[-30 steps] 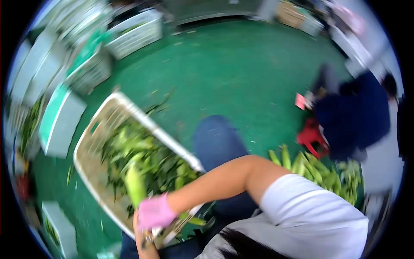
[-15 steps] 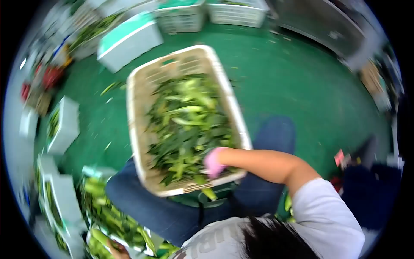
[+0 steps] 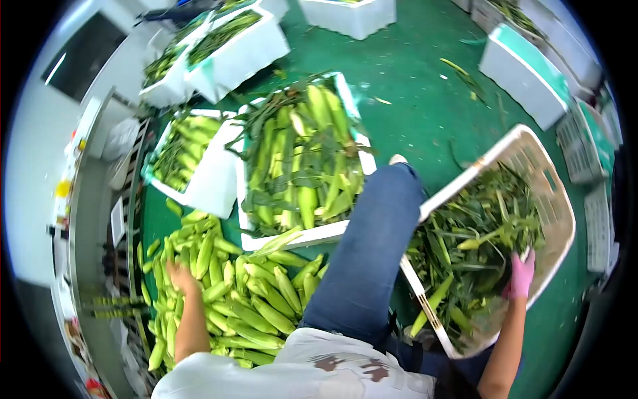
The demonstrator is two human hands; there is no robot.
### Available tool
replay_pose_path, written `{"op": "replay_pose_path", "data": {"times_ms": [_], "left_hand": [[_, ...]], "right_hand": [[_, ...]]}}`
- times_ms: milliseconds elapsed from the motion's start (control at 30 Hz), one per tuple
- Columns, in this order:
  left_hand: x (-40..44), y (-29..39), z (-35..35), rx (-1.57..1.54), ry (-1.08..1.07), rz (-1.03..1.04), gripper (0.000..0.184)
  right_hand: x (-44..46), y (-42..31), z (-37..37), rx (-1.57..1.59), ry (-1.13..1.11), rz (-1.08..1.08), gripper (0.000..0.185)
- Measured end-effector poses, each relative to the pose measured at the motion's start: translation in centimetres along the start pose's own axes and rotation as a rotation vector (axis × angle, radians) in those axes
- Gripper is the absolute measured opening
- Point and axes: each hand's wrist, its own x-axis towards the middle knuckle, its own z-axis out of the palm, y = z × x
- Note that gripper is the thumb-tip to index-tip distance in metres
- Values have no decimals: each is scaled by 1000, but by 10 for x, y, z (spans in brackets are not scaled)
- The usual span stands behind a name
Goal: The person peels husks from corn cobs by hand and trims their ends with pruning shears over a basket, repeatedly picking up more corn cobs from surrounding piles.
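My bare left hand reaches over a large heap of green ears of corn in their husks on the floor. Its fingers are curled around an ear of corn at the heap's left side, though blur softens the grip. In a pink glove, my right hand is inside the right wall of a cream plastic basket. Its fingers close on some corn leaves. Dark green leaves and husk pieces fill much of the basket, which tilts against my right leg.
Ahead stands a white foam box packed with corn and loose leaves. A smaller foam box of corn is left of it. More white boxes stand farther back. Along the left runs a metal rack. Leaf scraps dot the green floor.
My view has swung left, bringing the corn heap into sight. My left hand has stretched forward over the heap with the ear of corn. My right hand remains in the basket, now by its right wall.
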Motion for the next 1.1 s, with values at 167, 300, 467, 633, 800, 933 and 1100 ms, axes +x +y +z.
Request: {"op": "replay_pose_path", "data": {"times_ms": [167,300,467,633,800,933,1100], "left_hand": [[-87,164,250,175,-662,710,19],[-114,165,407,118,-964,257,27],[-132,174,559,-45,-556,481,27],[-125,173,672,348,-391,126,79],[-75,131,699,439,-713,224,94],[-90,245,615,-432,-1102,-136,63],[-163,404,520,-570,-1225,50,63]], "right_hand": [[-63,3,-24,-648,-305,-163,43],[-157,-44,-16,-340,-557,220,44],[-194,-84,60,-616,-449,57,58],[-178,-79,93,-324,-550,8,44],[-175,-63,103,-190,-568,33,36],[-174,-52,83,-140,-477,38,37],[-115,-13,34,915,-243,343,11]]}}
